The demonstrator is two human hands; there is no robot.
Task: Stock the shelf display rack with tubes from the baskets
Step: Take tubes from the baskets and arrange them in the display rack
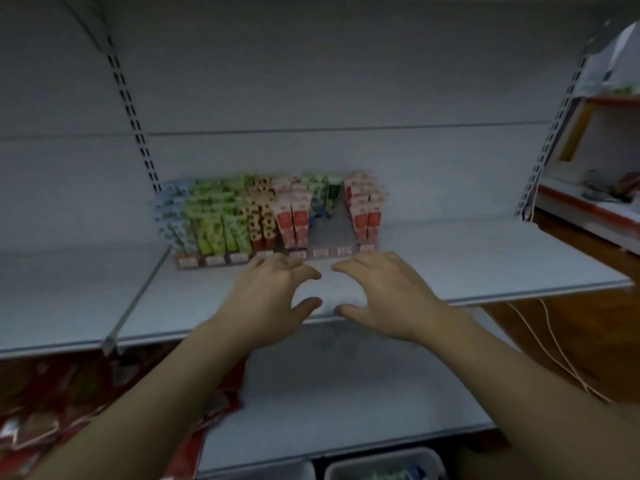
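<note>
A wide white shelf (485, 258) spans the view, with a lower shelf (346, 393) beneath it and red packets (52, 410) heaped at its left end. The display rack (325, 252) stands toward the back of the upper shelf, its front strip carrying small price labels. Two pale baskets (384, 462) show only their rims at the bottom edge; what lies in them is too cropped to make out.

The tubes (294, 220) already in the rack stand upright in tight rows sorted by colour: blue-patterned, green, brown-spotted, red. A bare lane (329, 230) right of centre holds only a few at the back.

The left hand (270, 296) and right hand (388, 296) hover side by side just in front of the rack, fingers spread and lightly curved, holding nothing. Whether they touch the shelf I cannot tell.

The tubes look light and soft-walled, with a glossy skin that could slip. Each is probably best pinched across the mid-body or nearer the stiffer cap end, gently, since a hard squeeze may dent it. The packed rows look easy to topple, so a new tube should go into the lane without brushing its neighbours.
</note>
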